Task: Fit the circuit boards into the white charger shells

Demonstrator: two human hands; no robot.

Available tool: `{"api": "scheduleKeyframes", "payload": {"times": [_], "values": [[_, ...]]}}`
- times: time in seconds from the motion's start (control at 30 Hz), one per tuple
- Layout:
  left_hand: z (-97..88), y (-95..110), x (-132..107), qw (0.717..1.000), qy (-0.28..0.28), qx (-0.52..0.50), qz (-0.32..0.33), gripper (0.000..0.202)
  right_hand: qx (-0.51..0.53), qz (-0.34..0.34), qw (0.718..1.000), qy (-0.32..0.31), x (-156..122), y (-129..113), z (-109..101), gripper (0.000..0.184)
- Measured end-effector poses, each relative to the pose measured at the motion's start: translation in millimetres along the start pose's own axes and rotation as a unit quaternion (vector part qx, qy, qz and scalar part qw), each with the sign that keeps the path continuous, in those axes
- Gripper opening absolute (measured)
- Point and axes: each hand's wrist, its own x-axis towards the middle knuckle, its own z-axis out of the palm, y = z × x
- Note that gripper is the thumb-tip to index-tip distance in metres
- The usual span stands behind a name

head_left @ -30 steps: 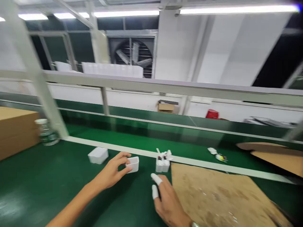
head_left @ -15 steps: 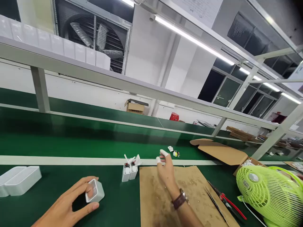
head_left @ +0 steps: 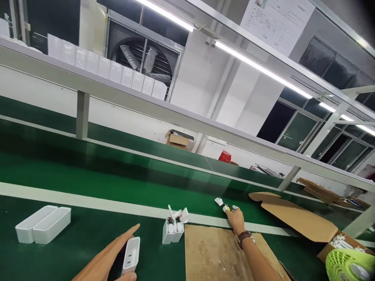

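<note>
My left hand (head_left: 107, 257) holds a white plastic charger housing (head_left: 131, 253) low in the head view, between thumb and fingers. Two dark slots show in its face. My right hand (head_left: 236, 220), white covers on its fingertips, reaches over the pale strip and closes on a small white-and-yellow electronic assembly (head_left: 225, 208). A white piece of that assembly sticks out to the left of the fingers. Between my hands stand two upright white housings (head_left: 172, 232) with small parts and white flaps showing at their tops.
Two long white trays (head_left: 51, 228) stand at the left. A brown cardboard sheet (head_left: 211, 249) lies under my right forearm. To the right are an open carton (head_left: 301, 216) with white parts and a green fan (head_left: 350, 265). A shelf rail (head_left: 187, 119) crosses above the bench.
My right hand has moved forward onto the small assembly. The housing in my left hand has turned to show its slotted face. The whole view has shifted.
</note>
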Motion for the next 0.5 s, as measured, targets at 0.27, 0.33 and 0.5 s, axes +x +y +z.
{"api": "scheduleKeyframes", "payload": {"times": [0.27,0.33,0.5], "values": [[-20.7,45.1,-10.9,0.996,-0.038,-0.008,-0.081,0.090,0.238,-0.155,0.900,-0.330,-104.6,-39.4,-35.6,0.085],[-23.3,46.6,-10.6,0.996,-0.061,0.000,-0.067,0.092,0.199,-0.221,0.812,-0.502,-157.0,-51.1,-39.2,0.069],[-26.6,36.6,-14.0,0.999,-0.029,0.024,-0.029,0.090,0.039,-0.368,0.685,-0.627,-253.6,-84.3,-18.4,0.052]]}}
